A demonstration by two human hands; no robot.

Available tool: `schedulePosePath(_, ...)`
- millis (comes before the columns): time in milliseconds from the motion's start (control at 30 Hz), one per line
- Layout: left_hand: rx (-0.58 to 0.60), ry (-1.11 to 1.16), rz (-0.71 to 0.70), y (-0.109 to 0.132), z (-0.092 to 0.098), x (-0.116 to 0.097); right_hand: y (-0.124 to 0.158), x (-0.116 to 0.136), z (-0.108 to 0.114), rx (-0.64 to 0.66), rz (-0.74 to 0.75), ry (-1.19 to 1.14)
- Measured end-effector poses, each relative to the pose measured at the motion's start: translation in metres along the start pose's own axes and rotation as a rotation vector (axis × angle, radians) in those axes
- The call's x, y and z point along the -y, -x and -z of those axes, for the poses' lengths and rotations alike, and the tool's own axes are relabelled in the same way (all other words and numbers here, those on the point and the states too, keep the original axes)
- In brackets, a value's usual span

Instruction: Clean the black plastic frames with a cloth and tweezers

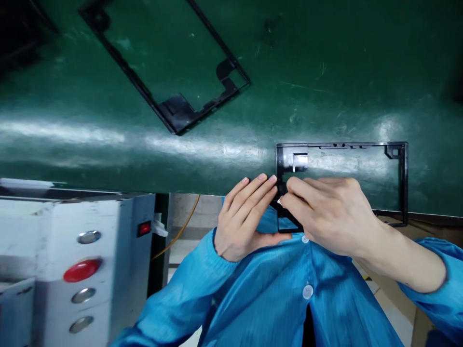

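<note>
A black rectangular plastic frame (404, 178) hangs over the near edge of the green belt (325, 86), held at its left end by both hands. My left hand (246, 217) has its fingers straight against the frame's left side and its thumb under the lower corner. My right hand (329, 212) is closed in a pinch on the same corner, with a small white bit at its fingertips that I cannot name. A small clear tab (297, 162) sits inside the frame's top left corner.
A second black frame (177, 113) lies at an angle farther up the belt. A grey control box (108, 270) with a red button (82, 270), silver buttons and a small red switch (143, 228) stands at lower left. A yellow cable (184, 224) hangs beside it.
</note>
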State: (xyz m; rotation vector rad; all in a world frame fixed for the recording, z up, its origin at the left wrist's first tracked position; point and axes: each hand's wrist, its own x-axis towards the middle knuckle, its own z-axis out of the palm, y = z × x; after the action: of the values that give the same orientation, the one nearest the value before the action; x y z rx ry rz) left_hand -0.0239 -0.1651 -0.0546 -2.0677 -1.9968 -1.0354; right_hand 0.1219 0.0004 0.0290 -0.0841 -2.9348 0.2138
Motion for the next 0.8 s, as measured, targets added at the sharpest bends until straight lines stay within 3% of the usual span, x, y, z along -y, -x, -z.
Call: schedulePosePath(800,-0.031,-0.118,-0.097,0.0,-0.005,0.007,0.024,0.007,0.009,0.104,0.062,-0.209)
